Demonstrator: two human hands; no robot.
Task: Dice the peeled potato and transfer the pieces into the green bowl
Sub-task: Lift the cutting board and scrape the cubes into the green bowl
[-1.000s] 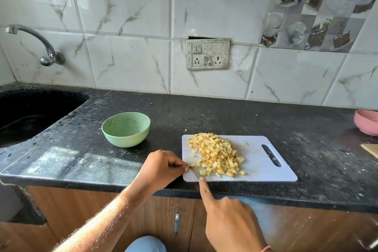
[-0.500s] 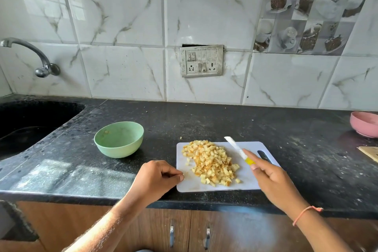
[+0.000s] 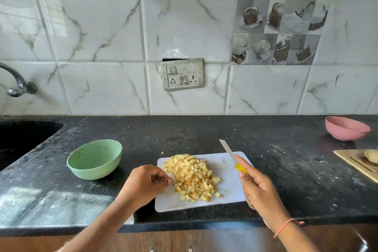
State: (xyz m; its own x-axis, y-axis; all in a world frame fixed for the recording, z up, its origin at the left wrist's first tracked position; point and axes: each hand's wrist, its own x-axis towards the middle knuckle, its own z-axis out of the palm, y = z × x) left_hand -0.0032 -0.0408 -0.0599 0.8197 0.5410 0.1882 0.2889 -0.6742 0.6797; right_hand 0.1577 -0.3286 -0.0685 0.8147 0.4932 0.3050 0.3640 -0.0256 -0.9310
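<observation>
Heap of dice (image 3: 191, 177) on the white board (image 3: 229, 190), near the middle of the black worktop (image 3: 204, 135); heap long from far-left to near-right. One stray cube (image 3: 218, 194) just off the heap's near-right end, one crumb (image 3: 162, 152) on the worktop just beyond the board's far-left corner.

Left hand (image 3: 144, 185) at the board's left edge, fingers curled in, fingertips (image 3: 169, 180) right at the heap's left side; cannot tell whether touching a cube or pinching anything. So: left grip curled, hold unclear.

Right hand (image 3: 258, 189) over the board's right near corner, well right of the heap, wrapped round the yellow handle of the knife (image 3: 230, 152), forefinger laid along the top. Blade clear of the dice, long axis running from the hand up and away to the far left, tip out past the board's far edge. Thin orange band (image 3: 286, 226) round the right wrist.

Green bowl (image 3: 94, 158) upright on the worktop, left of the board and apart from it, a few specks inside.

Pink bowl (image 3: 347, 128) far right. Wooden board (image 3: 358, 161) at the right edge with a pale lump on it, partly cut off. Sink (image 3: 24, 139) at far left, tap (image 3: 17, 83) above it. Switch plate (image 3: 182, 73) on the tiled wall.
</observation>
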